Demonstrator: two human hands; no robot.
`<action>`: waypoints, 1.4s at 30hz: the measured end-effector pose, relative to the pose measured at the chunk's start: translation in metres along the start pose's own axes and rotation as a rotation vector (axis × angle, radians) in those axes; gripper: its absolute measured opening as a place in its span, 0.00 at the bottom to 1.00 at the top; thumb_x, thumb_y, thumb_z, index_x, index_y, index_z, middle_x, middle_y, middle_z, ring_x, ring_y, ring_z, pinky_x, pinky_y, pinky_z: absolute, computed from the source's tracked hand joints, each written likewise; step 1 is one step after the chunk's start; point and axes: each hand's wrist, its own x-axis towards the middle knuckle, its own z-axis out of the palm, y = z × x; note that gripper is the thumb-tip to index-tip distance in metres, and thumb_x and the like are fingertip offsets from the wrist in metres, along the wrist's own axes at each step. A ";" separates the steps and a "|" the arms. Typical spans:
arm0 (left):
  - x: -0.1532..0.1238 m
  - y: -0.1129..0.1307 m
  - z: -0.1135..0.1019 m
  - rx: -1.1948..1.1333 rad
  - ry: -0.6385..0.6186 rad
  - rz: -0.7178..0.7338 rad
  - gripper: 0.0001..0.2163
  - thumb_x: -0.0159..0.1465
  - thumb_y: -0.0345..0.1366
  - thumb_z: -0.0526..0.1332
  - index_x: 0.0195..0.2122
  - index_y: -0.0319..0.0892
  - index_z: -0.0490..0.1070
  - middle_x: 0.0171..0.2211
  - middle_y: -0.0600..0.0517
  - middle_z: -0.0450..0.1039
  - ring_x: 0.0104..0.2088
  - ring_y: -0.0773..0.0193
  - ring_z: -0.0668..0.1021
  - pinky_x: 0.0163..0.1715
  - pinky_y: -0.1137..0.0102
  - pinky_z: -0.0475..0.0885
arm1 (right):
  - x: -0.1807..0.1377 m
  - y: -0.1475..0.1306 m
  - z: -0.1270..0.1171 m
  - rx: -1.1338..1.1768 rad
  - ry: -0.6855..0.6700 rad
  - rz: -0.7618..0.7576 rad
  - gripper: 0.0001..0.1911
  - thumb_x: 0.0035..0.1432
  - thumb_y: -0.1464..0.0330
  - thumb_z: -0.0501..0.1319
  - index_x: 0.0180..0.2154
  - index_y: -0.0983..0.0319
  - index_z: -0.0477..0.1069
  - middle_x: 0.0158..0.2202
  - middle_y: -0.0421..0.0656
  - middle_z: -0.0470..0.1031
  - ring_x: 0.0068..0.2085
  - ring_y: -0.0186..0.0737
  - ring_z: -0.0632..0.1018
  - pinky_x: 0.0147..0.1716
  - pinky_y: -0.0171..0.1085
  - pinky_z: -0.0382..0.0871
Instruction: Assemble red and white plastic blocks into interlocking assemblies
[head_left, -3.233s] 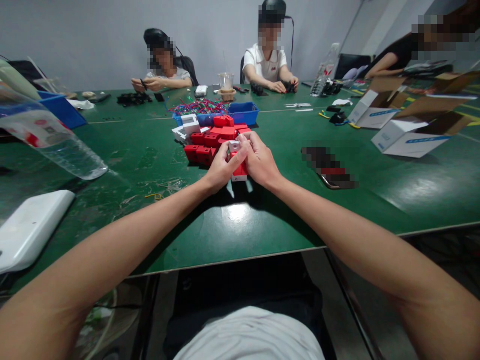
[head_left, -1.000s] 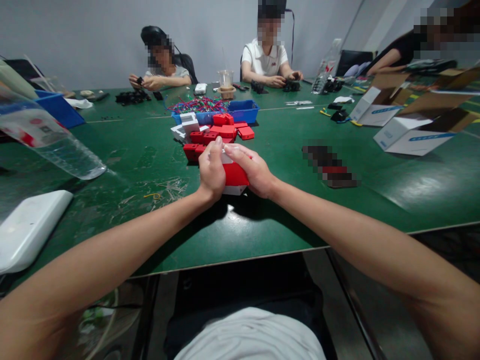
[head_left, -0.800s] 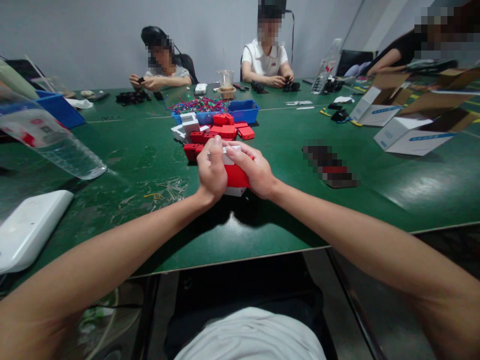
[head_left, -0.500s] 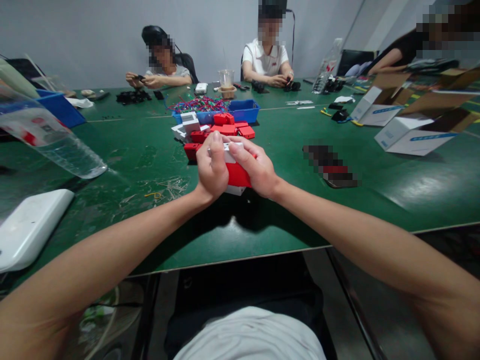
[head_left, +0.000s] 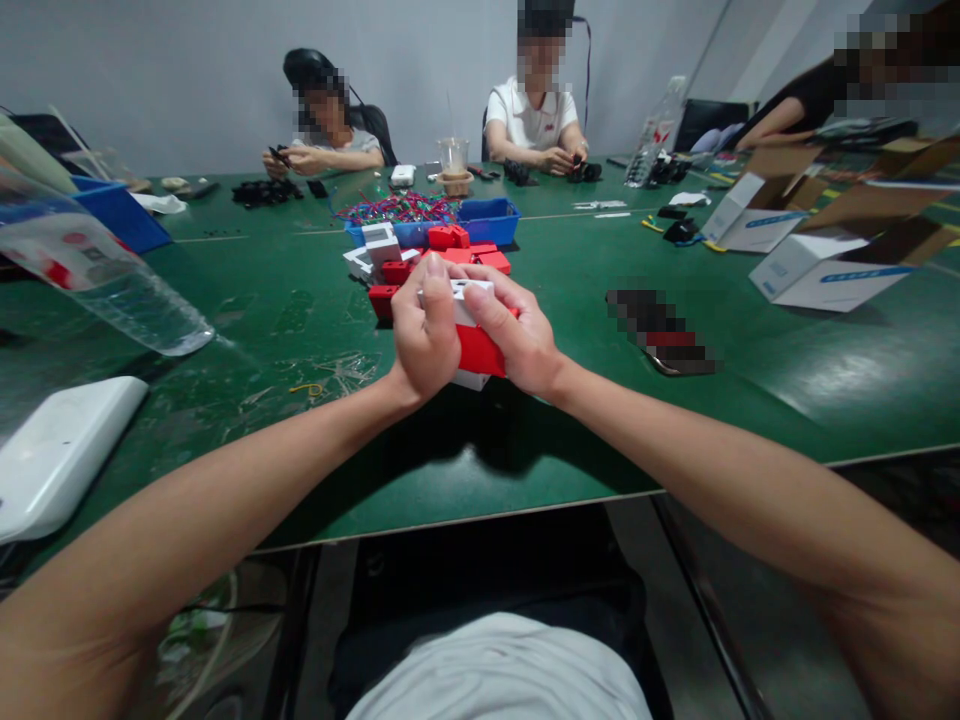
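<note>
My left hand (head_left: 424,335) and my right hand (head_left: 517,335) are both wrapped round a red and white plastic box (head_left: 474,350), held just above the green table (head_left: 525,430). The thumbs press on its white top. Beyond my hands lies a heap of red box parts (head_left: 450,255) with some white parts (head_left: 379,245) at its left. A blue tray (head_left: 487,225) behind them holds coloured wires.
A clear plastic bottle (head_left: 90,275) lies at the left, with a white flat device (head_left: 60,450) near the table's front edge. A dark phone-like object (head_left: 660,335) lies to the right. Open cardboard boxes (head_left: 817,250) stand far right. Three other people work at the far side.
Both hands have closed round the red and white box, drawn it a little nearer to me and lifted it slightly. The thumbs shifted over its white top.
</note>
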 end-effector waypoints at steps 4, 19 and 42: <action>0.001 0.001 0.000 -0.016 -0.023 -0.016 0.26 0.67 0.62 0.49 0.27 0.44 0.66 0.28 0.51 0.68 0.35 0.61 0.75 0.36 0.64 0.72 | 0.000 -0.001 -0.001 -0.012 -0.005 -0.011 0.21 0.58 0.51 0.59 0.44 0.59 0.74 0.48 0.43 0.76 0.48 0.41 0.76 0.51 0.39 0.69; 0.011 -0.048 -0.004 -0.159 -0.206 -0.377 0.23 0.66 0.57 0.55 0.24 0.43 0.67 0.23 0.53 0.69 0.26 0.65 0.74 0.30 0.68 0.73 | 0.005 0.031 -0.003 0.252 -0.124 0.317 0.33 0.38 0.61 0.76 0.46 0.58 0.67 0.44 0.41 0.76 0.45 0.40 0.76 0.51 0.41 0.72; 0.002 -0.025 -0.010 0.004 -0.013 0.196 0.26 0.66 0.60 0.54 0.21 0.43 0.66 0.20 0.52 0.63 0.22 0.66 0.67 0.24 0.66 0.63 | 0.007 0.023 -0.004 0.167 -0.227 0.141 0.40 0.34 0.71 0.65 0.55 0.62 0.67 0.52 0.44 0.74 0.47 0.41 0.74 0.50 0.38 0.68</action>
